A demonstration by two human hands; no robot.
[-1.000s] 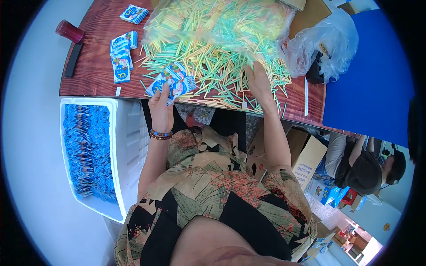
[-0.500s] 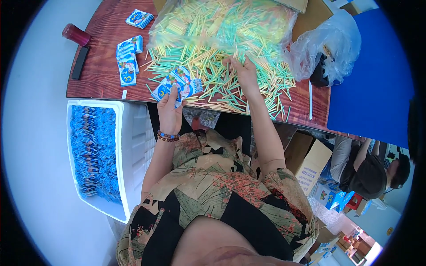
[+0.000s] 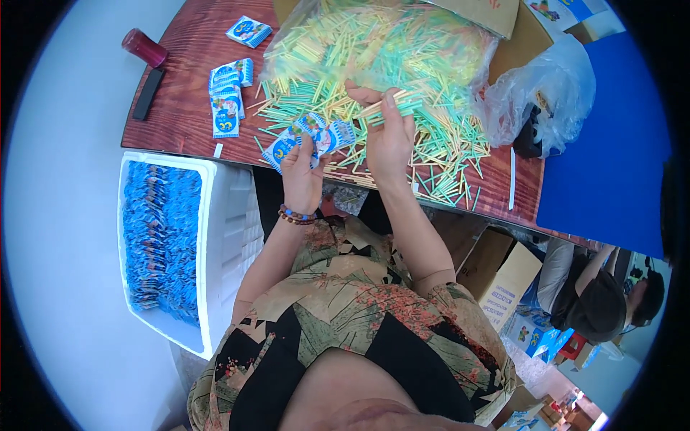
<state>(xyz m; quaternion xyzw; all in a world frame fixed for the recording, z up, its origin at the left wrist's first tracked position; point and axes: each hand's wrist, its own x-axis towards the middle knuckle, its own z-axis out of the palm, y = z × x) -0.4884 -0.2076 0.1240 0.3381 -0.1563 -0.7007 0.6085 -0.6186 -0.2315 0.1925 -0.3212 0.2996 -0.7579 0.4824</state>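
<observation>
In my left hand (image 3: pixel 302 178) is a fan of small blue-and-white packets (image 3: pixel 332 136), pinched by thumb and fingers near the table's front edge. My right hand (image 3: pixel 392 147) grips several thin green and yellow sticks (image 3: pixel 408 105), just right of the packets and above the pile. Loose sticks of the same kind (image 3: pixel 453 147) lie scattered beneath and around it. Behind them a clear plastic bag (image 3: pixel 345 36), full of more sticks, lies on the table.
More packets (image 3: pixel 226 108) lie at the table's left, near a dark red cup (image 3: pixel 145 49) and a black bar (image 3: pixel 149 95). A white foam box (image 3: pixel 208 244) full of packets stands left. Right are a crumpled plastic bag (image 3: pixel 550 90), a blue sheet (image 3: pixel 604 151) and a person (image 3: pixel 596 302).
My right hand has drawn back from the pile toward the packets, with sticks now showing in its fingers. My left hand still holds the fan; the whole view has shifted slightly.
</observation>
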